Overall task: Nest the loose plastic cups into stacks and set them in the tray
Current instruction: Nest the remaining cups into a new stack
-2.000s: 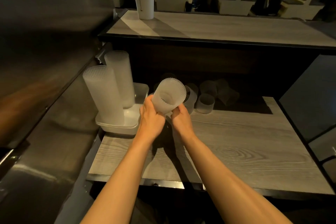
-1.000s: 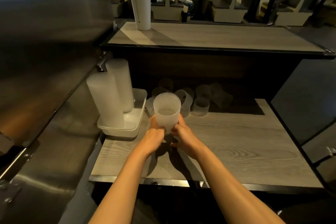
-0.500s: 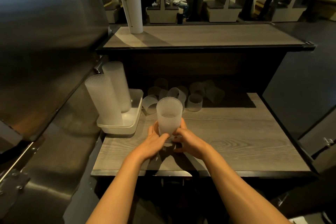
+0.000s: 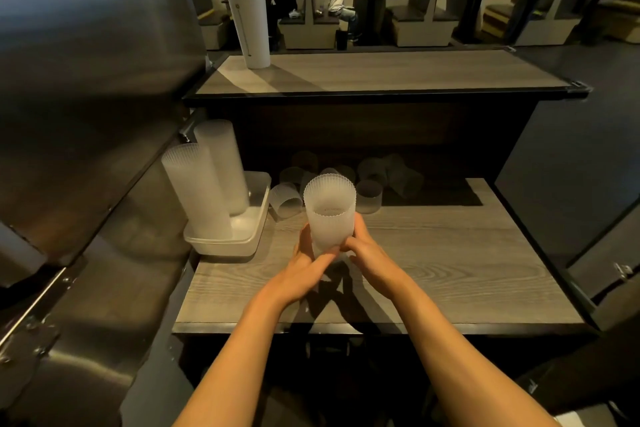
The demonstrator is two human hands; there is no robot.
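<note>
A grey wood-grain table (image 4: pixel 450 274) fills the lower middle of the view, edged in dark trim, with a brushed steel wall (image 4: pixel 86 80) running along its left side. Behind it rises a higher counter (image 4: pixel 381 74) of the same grey grain, and on that counter's left end stands a tall stack of white paper cups (image 4: pixel 247 10). Beyond is a dim dining room with booth seats and small dark tables; two people sit at a table there and another stands at the far right. On the table's left edge sits a shallow white plastic tray (image 4: pixel 221 244) holding two tall stacks of frosted cups (image 4: pixel 204 184), side by side and leaning slightly left. At the back of the table, in the shadow under the counter, lie loose cups (image 4: pixel 369 196), some upright and some on their sides. Near the table's middle, just right of the tray, both hands hold a short stack of ribbed cups (image 4: pixel 329 215) upright, mouth up; it is translucent white with fine vertical ribs and a scalloped rim. The left hand (image 4: pixel 306 260) curls round its lower left side, the right hand (image 4: pixel 363 253) grips the lower right, thumbs meeting at the front.
</note>
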